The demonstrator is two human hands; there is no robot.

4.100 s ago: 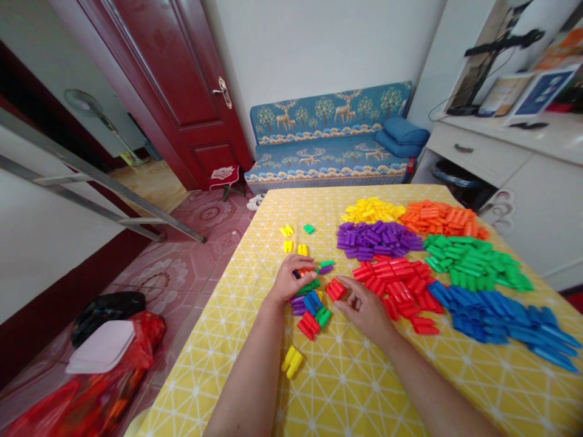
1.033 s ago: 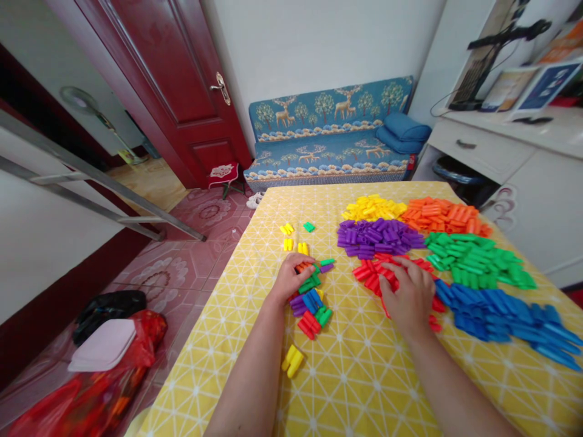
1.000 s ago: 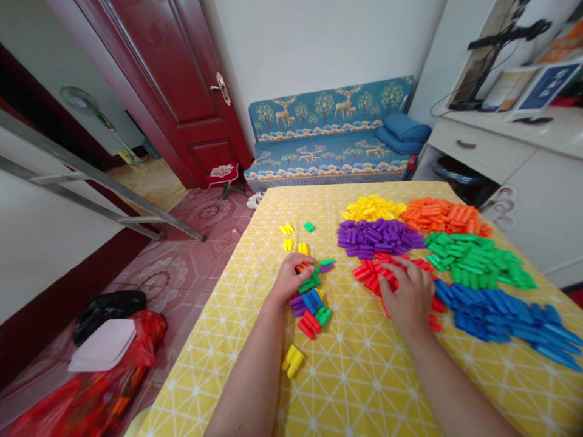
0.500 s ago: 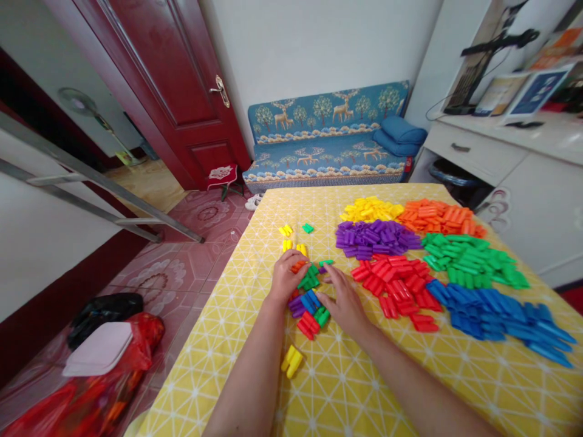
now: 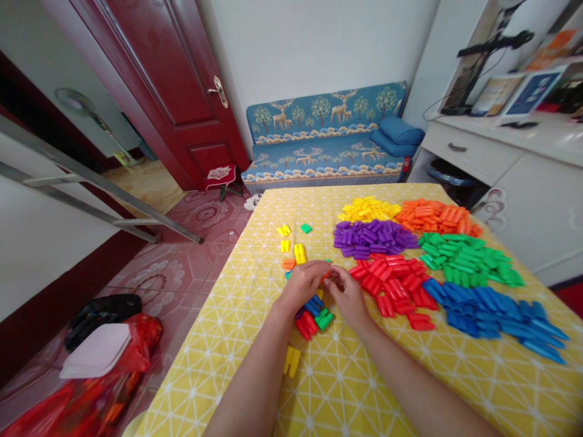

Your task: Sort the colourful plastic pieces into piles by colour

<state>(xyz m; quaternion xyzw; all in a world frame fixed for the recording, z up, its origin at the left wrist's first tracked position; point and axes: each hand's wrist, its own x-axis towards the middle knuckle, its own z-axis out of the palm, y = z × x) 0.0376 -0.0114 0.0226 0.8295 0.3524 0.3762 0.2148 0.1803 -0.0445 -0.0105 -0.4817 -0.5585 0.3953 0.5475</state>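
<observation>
My left hand (image 5: 306,282) and my right hand (image 5: 348,298) meet above a small mixed group of plastic twin-tube pieces. Their fingertips pinch a small orange-red piece (image 5: 326,275), mostly hidden by the fingers. Below them lie blue pieces (image 5: 313,304), a red piece (image 5: 306,326) and a green piece (image 5: 323,319), with others partly covered by my hands. Beyond my left hand are an orange piece (image 5: 288,264) and a yellow piece (image 5: 299,254). Nearer me, another yellow piece (image 5: 292,362) lies beside my left forearm.
To the right are sorted piles: yellow (image 5: 368,210), orange (image 5: 437,217), purple (image 5: 374,238), red (image 5: 394,284), green (image 5: 469,260) and blue (image 5: 496,312). They rest on a yellow patterned tablecloth (image 5: 218,358). A blue sofa (image 5: 319,155) stands behind the table.
My hands have come together, the left moving right, and now pinch an orange-red piece between them. The orange and yellow pieces behind my left hand are uncovered.
</observation>
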